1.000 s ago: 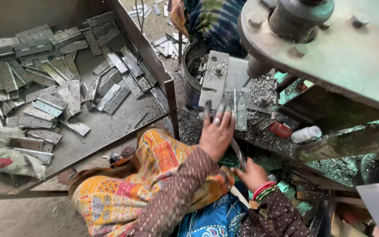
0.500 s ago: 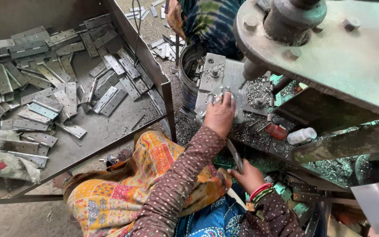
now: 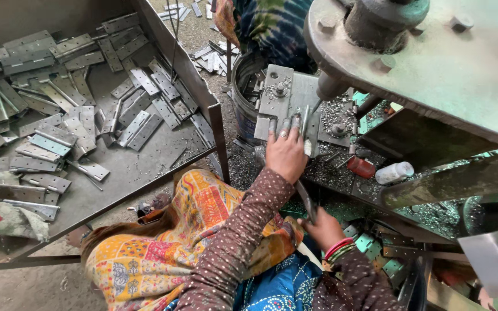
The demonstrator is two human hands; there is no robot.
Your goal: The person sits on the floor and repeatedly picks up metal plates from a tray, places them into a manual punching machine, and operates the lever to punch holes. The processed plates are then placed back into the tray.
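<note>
My left hand (image 3: 286, 154) lies flat on the grey steel jig plate (image 3: 280, 95) under the drill spindle (image 3: 328, 87), fingers pressing a narrow metal hinge piece (image 3: 305, 128) against it. My right hand (image 3: 322, 228), with bangles at the wrist, is closed around a dark curved lever handle (image 3: 305, 198) low beside my lap. Metal shavings cover the machine bed (image 3: 329, 167) around the plate.
A large metal tray (image 3: 145, 167) on the left holds several flat grey hinges (image 3: 59, 115). A round bucket (image 3: 243, 75) stands behind the plate, and another person in tie-dye cloth (image 3: 272, 26) sits beyond. A red cap (image 3: 361, 167) and a white bottle (image 3: 394, 172) lie on the bed.
My left hand moved forward from the bed's near edge onto the jig plate with the metal piece. The right hand stayed on the lever.
</note>
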